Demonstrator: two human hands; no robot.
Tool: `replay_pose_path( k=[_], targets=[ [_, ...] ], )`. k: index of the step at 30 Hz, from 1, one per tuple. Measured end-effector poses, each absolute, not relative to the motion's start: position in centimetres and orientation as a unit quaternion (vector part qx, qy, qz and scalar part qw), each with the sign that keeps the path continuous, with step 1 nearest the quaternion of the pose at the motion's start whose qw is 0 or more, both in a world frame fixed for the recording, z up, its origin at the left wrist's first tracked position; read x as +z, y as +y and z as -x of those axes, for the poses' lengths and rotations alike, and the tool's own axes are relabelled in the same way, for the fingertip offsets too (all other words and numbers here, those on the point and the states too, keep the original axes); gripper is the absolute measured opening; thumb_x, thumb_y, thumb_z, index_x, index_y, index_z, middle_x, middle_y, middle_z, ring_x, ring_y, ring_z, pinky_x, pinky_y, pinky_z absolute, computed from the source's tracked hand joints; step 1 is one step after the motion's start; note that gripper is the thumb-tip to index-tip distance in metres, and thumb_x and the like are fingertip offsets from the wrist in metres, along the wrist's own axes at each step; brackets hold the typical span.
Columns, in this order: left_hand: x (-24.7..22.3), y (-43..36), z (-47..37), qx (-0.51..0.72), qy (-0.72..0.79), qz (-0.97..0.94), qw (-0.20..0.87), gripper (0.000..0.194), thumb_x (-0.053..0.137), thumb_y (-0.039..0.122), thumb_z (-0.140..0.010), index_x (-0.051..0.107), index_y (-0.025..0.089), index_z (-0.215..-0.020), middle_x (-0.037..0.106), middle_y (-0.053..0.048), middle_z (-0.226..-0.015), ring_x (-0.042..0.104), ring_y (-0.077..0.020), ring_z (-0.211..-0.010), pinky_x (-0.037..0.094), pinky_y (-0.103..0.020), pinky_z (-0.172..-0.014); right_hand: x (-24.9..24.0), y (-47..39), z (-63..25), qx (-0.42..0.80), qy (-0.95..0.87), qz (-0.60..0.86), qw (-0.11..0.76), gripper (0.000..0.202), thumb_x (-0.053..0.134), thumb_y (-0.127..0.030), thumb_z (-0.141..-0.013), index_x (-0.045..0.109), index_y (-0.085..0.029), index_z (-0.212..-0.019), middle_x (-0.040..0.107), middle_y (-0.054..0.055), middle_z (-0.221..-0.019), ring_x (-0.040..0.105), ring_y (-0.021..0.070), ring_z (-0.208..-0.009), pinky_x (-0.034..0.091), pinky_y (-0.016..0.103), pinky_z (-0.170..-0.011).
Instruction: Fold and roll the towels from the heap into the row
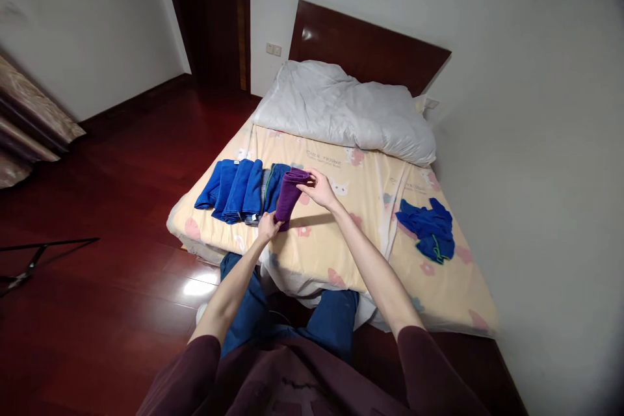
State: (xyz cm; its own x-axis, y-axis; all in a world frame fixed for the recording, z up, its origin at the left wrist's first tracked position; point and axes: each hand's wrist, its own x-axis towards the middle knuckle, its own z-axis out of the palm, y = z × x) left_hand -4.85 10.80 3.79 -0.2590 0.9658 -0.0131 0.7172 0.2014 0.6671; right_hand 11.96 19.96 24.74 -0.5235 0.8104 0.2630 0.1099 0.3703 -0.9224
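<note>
A folded purple towel [289,194] lies on the yellow patterned bed sheet [341,234], at the right end of a row of folded blue towels [238,195]. My left hand [268,227] grips the towel's near end. My right hand [319,188] pinches its far end. Both arms stretch forward over the bed's near edge.
A crumpled pile of blue towels [429,229] sits on the right side of the bed. A white duvet [341,110] is bunched at the dark wooden headboard [365,45]. Dark red wooden floor [121,208] spreads to the left, with a doorway [214,13] beyond.
</note>
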Motion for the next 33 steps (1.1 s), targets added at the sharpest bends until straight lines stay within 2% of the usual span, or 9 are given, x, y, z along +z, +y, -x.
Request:
replay_pose_path(
  k=[5, 9, 11, 14, 17, 20, 22, 25, 33],
  targets=[
    [4.9, 10.9, 4.6, 0.299, 0.740, -0.565, 0.211, 0.043, 0.073, 0.033, -0.086, 0.065, 0.017, -0.125, 0.067, -0.013, -0.107, 0.062, -0.0312, -0.111, 0.052, -0.040, -0.092, 24.9, 20.0, -12.0, 0.442, -0.759, 0.318, 0.356, 0.059, 0.078, -0.044, -0.076, 0.059, -0.019, -0.126, 0.067, 0.015, -0.131, 0.066, 0.0266, -0.118, 0.055, 0.045, -0.104],
    [5.9, 7.6, 3.1, 0.429, 0.765, -0.467, 0.113, 0.078, 0.078, 0.037, -0.081, 0.041, 0.016, -0.148, 0.050, -0.020, -0.144, 0.045, -0.0355, -0.137, 0.041, -0.050, -0.114, 24.6, 19.3, -13.6, 0.329, -0.764, 0.391, 0.393, 0.092, 0.084, -0.049, -0.072, 0.042, -0.023, -0.149, 0.037, 0.017, -0.163, 0.037, 0.0307, -0.150, 0.033, 0.051, -0.126],
    [5.3, 3.6, 1.7, 0.463, 0.767, -0.431, 0.109, 0.065, 0.067, 0.039, -0.091, 0.040, 0.019, -0.147, 0.047, -0.020, -0.145, 0.045, -0.0332, -0.137, 0.040, -0.050, -0.115, 23.3, 17.8, -15.0, 0.293, -0.725, 0.430, 0.451, 0.091, 0.080, -0.050, -0.079, 0.036, -0.022, -0.153, 0.033, 0.018, -0.165, 0.034, 0.0291, -0.152, 0.029, 0.049, -0.128],
    [2.9, -4.7, -0.6, 0.412, 0.719, -0.507, 0.237, 0.032, 0.048, 0.035, -0.099, 0.056, 0.025, -0.128, 0.062, -0.013, -0.123, 0.058, -0.0271, -0.119, 0.048, -0.045, -0.107, 18.1, 12.3, -17.7, 0.285, -0.629, 0.496, 0.527, 0.072, 0.066, -0.048, -0.091, 0.039, -0.016, -0.150, 0.045, 0.022, -0.157, 0.048, 0.0268, -0.143, 0.039, 0.045, -0.121],
    [0.2, -12.4, -2.1, 0.301, 0.617, -0.615, 0.389, 0.019, 0.051, 0.027, -0.095, 0.067, 0.027, -0.104, 0.068, -0.010, -0.109, 0.063, -0.0255, -0.109, 0.052, -0.044, -0.103, 9.8, 2.5, -20.8, 0.332, -0.563, 0.591, 0.472, 0.060, 0.057, -0.057, -0.091, 0.051, -0.020, -0.138, 0.061, 0.019, -0.143, 0.059, 0.0299, -0.133, 0.051, 0.048, -0.110],
    [-0.5, -15.7, -2.3, 0.213, 0.547, -0.673, 0.450, 0.020, 0.051, 0.024, -0.094, 0.070, 0.024, -0.099, 0.071, -0.010, -0.108, 0.064, -0.0244, -0.108, 0.053, -0.042, -0.101, 2.4, -8.4, -23.9, 0.408, -0.531, 0.646, 0.366, 0.057, 0.055, -0.069, -0.086, 0.067, -0.020, -0.114, 0.074, 0.019, -0.116, 0.072, 0.0334, -0.107, 0.059, 0.050, -0.095],
    [0.4, -14.8, -2.0, 0.197, 0.544, -0.692, 0.431, 0.025, 0.047, 0.023, -0.096, 0.071, 0.024, -0.104, 0.071, -0.010, -0.108, 0.064, -0.0243, -0.107, 0.052, -0.043, -0.101, 0.0, -13.5, -25.4, 0.489, -0.525, 0.626, 0.305, 0.057, 0.058, -0.074, -0.083, 0.073, -0.021, -0.096, 0.078, 0.017, -0.099, 0.075, 0.0327, -0.093, 0.061, 0.047, -0.088],
    [3.0, -9.6, -2.2, 0.186, 0.526, -0.745, 0.365, 0.029, 0.046, 0.023, -0.096, 0.072, 0.028, -0.110, 0.071, -0.009, -0.108, 0.064, -0.0264, -0.107, 0.053, -0.045, -0.100, 0.3, -16.0, -26.9, 0.564, -0.535, 0.566, 0.275, 0.054, 0.062, -0.071, -0.084, 0.076, -0.020, -0.096, 0.079, 0.015, -0.100, 0.076, 0.0321, -0.096, 0.062, 0.043, -0.086],
    [7.1, 8.9, -4.1, 0.082, 0.494, -0.850, 0.164, 0.045, 0.052, 0.010, -0.089, 0.063, 0.019, -0.133, 0.061, -0.015, -0.139, 0.050, -0.0288, -0.135, 0.041, -0.045, -0.114, 2.1, -15.5, -30.7, 0.451, -0.544, 0.616, 0.348, 0.045, 0.057, -0.063, -0.093, 0.079, -0.024, -0.094, 0.079, 0.012, -0.098, 0.076, 0.0314, -0.094, 0.061, 0.042, -0.086]
  ],
)
